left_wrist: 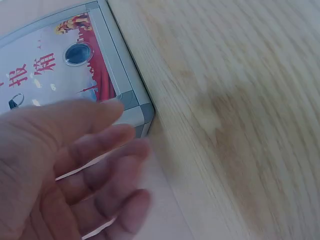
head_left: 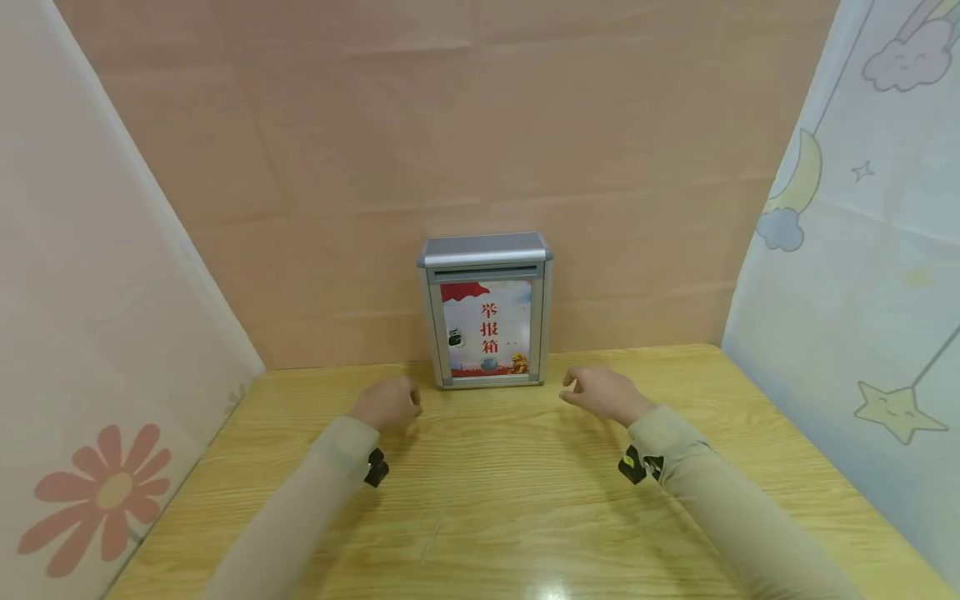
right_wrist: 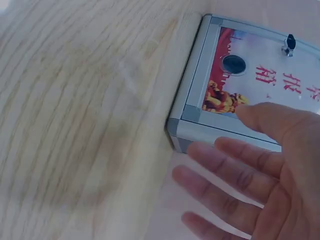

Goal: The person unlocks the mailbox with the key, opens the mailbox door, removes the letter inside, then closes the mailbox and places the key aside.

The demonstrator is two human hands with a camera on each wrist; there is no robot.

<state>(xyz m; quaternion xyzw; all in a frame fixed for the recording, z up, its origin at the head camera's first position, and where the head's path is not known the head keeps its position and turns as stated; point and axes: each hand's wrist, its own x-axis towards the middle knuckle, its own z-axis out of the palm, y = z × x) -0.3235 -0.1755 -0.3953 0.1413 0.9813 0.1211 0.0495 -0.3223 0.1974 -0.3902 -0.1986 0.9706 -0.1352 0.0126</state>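
A grey metal report box (head_left: 487,312) stands upright on the wooden table against the back wall. Its front carries a printed panel with red characters, a slot near the top, and a lock with a black key (right_wrist: 291,42) on its left side. My left hand (head_left: 387,402) hovers left of the box's lower corner, fingers loosely bent and holding nothing. On the other side, my right hand (head_left: 606,392) is held in the air near the lower right corner, its fingers relaxed and apart from the box. Both wrist views show a round window (left_wrist: 78,53) low on the panel.
The wooden table (head_left: 495,475) spreads in front of the box. A plain peach-coloured backdrop (head_left: 480,125) rises behind it. Printed side panels flank the table, one with a red flower (head_left: 112,492), the other with a star (head_left: 898,410) and a moon.
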